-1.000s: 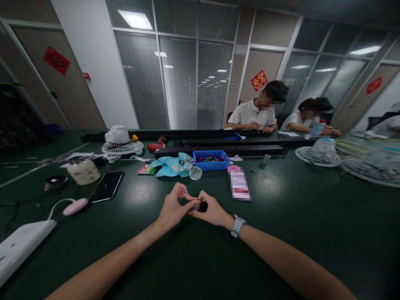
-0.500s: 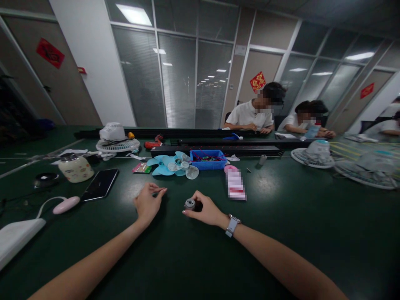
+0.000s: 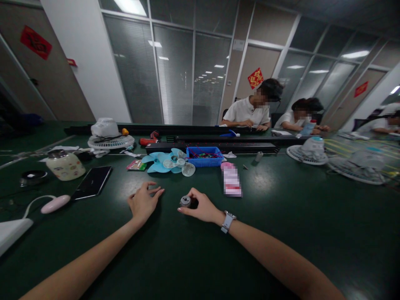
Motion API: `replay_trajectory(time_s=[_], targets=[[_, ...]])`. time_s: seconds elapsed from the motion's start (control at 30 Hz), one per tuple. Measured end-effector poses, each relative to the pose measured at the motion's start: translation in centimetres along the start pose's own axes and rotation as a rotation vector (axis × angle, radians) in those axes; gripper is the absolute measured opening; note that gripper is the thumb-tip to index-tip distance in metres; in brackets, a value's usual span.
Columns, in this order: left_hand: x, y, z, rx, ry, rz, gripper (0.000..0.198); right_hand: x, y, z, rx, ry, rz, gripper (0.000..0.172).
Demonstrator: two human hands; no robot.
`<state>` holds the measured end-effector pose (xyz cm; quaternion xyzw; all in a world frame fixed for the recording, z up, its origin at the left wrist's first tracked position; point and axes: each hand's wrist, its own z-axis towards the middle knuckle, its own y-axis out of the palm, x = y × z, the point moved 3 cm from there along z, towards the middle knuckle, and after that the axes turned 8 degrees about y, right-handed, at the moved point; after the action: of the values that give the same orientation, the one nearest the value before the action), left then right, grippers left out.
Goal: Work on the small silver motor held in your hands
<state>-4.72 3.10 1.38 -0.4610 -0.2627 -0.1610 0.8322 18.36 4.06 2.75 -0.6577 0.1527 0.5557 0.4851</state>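
A small grey metal cylinder, which looks like a small motor (image 3: 185, 201), stands on the dark green table. My right hand (image 3: 203, 205), with a watch at its wrist, is closed around it between thumb and fingers. To the left, my left hand (image 3: 144, 201) rests over the table with its fingers apart and nothing visible in them. Beyond both hands lie light blue fan blades (image 3: 159, 161) and a blue bin (image 3: 204, 157) of wires and small parts. A second grey cylinder (image 3: 259, 156) stands farther off to the right.
At the left are a black phone (image 3: 93, 182), a patterned jar (image 3: 65, 166), a pink oval device (image 3: 55, 204) and a white fan (image 3: 106, 132). A red power tool (image 3: 148, 139) lies near black rails (image 3: 212, 148). A pink packet (image 3: 231, 179) lies right of centre. Several people sit opposite.
My left hand's fingers have spread from a near pinch. My right hand keeps its hold on the motor. The whole view has shifted slightly.
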Motion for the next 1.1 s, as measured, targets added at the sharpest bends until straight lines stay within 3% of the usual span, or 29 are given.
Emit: replay_trajectory(time_s=[0.13,0.27,0.43,0.6,1.1], targets=[[0.6,0.0,0.4,0.025,0.022,-0.112,0.031,0.1,0.0,0.1,0.009,-0.018,-0.001,0.038],[3.1,-0.1,0.5,0.028,0.172,-0.426,0.033,0.3,0.1,0.2,0.03,-0.039,0.004,0.038],[6.9,0.2,-1.3,-0.163,0.226,-0.687,0.037,0.5,0.2,0.2,0.033,-0.045,-0.014,0.038],[7.7,0.4,-2.4,-0.291,0.2,-0.7,0.033,0.6,0.1,0.3,0.053,-0.041,-0.05,0.037],[8.5,-0.3,-2.6,-0.284,0.306,-0.56,0.031,0.3,0.3,0.3,0.063,-0.062,-0.059,0.033]])
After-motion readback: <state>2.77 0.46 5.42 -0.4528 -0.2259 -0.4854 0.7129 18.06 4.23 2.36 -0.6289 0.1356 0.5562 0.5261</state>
